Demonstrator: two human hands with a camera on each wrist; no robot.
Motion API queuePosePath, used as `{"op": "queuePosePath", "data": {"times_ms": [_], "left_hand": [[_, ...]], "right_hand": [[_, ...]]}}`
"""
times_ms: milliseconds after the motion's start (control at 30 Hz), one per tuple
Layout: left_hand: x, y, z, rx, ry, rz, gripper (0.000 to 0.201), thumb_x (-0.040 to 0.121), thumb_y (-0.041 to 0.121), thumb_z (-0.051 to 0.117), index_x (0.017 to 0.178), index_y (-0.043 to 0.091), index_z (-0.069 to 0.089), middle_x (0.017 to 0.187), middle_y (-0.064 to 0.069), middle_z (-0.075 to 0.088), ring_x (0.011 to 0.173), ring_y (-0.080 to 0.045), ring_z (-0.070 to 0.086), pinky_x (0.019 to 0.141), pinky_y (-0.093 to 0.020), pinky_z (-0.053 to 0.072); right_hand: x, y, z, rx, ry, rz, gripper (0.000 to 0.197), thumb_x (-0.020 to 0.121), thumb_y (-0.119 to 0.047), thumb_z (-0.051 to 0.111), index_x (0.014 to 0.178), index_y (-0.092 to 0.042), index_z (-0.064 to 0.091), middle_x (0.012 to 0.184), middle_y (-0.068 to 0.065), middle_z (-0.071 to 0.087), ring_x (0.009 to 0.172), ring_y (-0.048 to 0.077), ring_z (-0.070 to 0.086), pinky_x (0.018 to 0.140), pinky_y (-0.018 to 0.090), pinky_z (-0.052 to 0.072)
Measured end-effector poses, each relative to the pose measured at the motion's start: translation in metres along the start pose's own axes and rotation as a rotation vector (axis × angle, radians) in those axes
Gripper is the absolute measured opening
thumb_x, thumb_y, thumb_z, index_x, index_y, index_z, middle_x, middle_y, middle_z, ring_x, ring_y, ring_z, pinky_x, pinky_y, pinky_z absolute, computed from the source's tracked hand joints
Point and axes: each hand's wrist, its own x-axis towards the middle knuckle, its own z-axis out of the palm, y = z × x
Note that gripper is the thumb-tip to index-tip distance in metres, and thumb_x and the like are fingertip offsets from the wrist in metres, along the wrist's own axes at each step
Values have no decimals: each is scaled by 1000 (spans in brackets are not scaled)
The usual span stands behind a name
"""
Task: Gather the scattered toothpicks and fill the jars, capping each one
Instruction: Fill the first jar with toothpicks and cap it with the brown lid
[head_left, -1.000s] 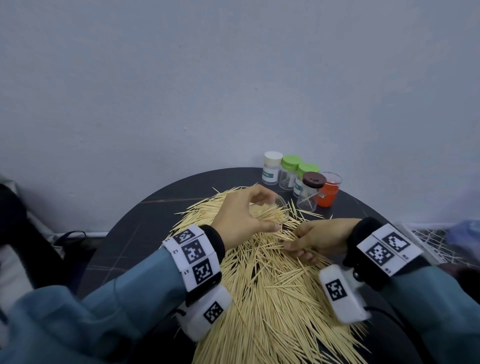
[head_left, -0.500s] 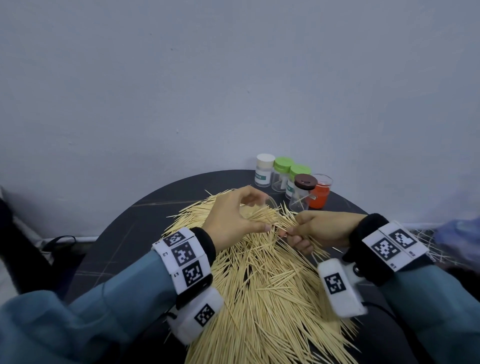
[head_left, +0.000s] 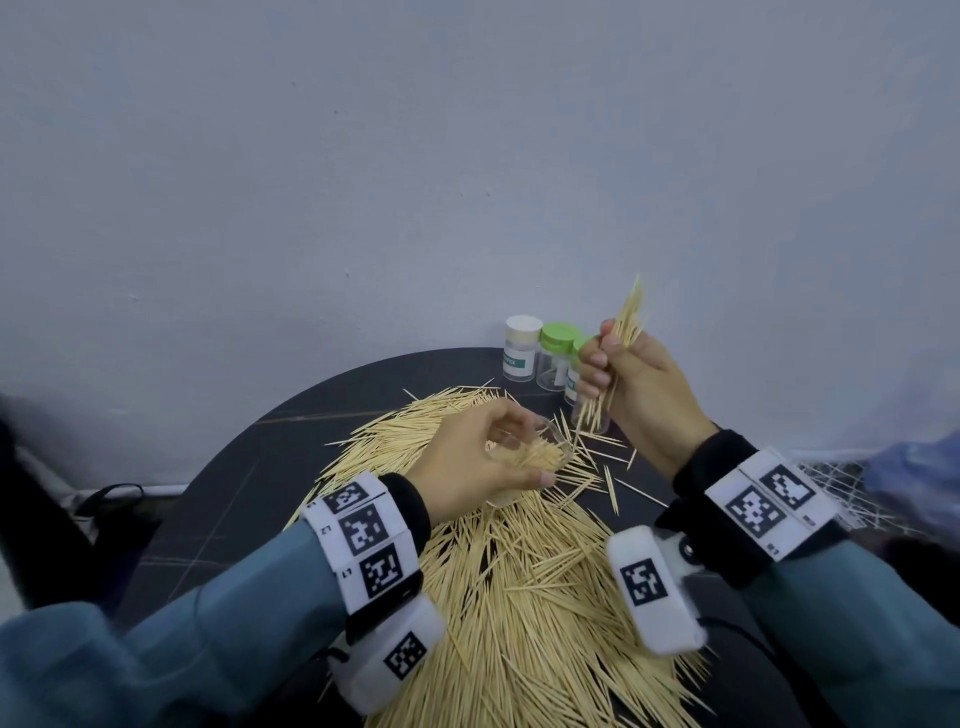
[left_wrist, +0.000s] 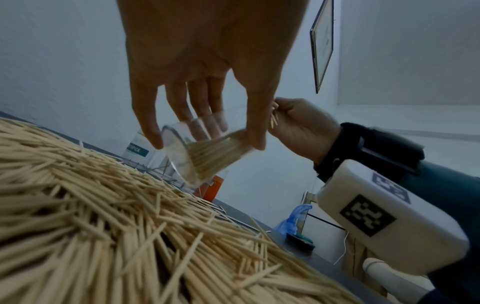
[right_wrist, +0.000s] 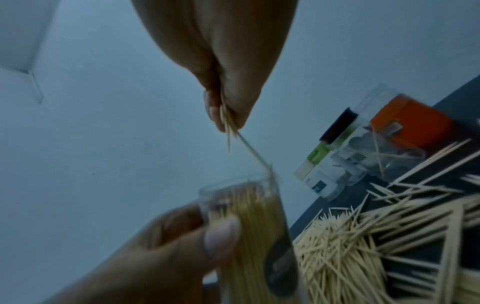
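A big pile of toothpicks (head_left: 519, 582) covers the dark round table (head_left: 244, 467). My left hand (head_left: 537, 452) grips a clear open jar (head_left: 511, 453), tilted just above the pile and partly filled with toothpicks (left_wrist: 215, 152). My right hand (head_left: 605, 353) is raised to the right of the jar and pinches a bundle of toothpicks (head_left: 626, 327) that stands nearly upright. In the right wrist view the bundle's tips (right_wrist: 230, 125) hang just above the jar's mouth (right_wrist: 241, 189).
Capped jars stand at the table's back edge: a white-capped one (head_left: 522, 345), a green-capped one (head_left: 556, 356) and another green one half hidden by my right hand. An orange jar (right_wrist: 410, 127) sits beside them. Loose toothpicks (head_left: 613, 483) lie right of the pile.
My right hand has lifted off the pile with a bundle of toothpicks and risen up and to the right. My left hand has kept hold of the jar above the pile.
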Motion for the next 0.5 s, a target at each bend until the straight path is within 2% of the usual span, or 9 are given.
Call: {"op": "queuePosePath", "data": {"times_ms": [200,367,500], "left_hand": [[-4,6,4,-30,-81,11,48,72,30,77,116,21,60,105,12,62,97,-1,58,81,-13,46],[-3,4,2,-8,-93,2,51,71,30,78,117,20,59,107,13,59,96,0,57,76,-11,46],[-3,4,4,-19,-95,0,50,70,30,79,115,21,60,110,10,61,98,-2,58,78,-13,47]], "right_hand": [[-6,8,10,20,26,-76,28,101,-4,21,82,-15,37,50,-11,42,43,2,36,44,13,34],[-7,-4,15,149,66,-119,27,100,-3,22,81,-13,38,56,-4,38,43,3,35,43,14,32],[-8,2,13,178,69,-89,27,101,-3,22,81,-13,38,54,-6,40,43,4,35,43,14,33]]}}
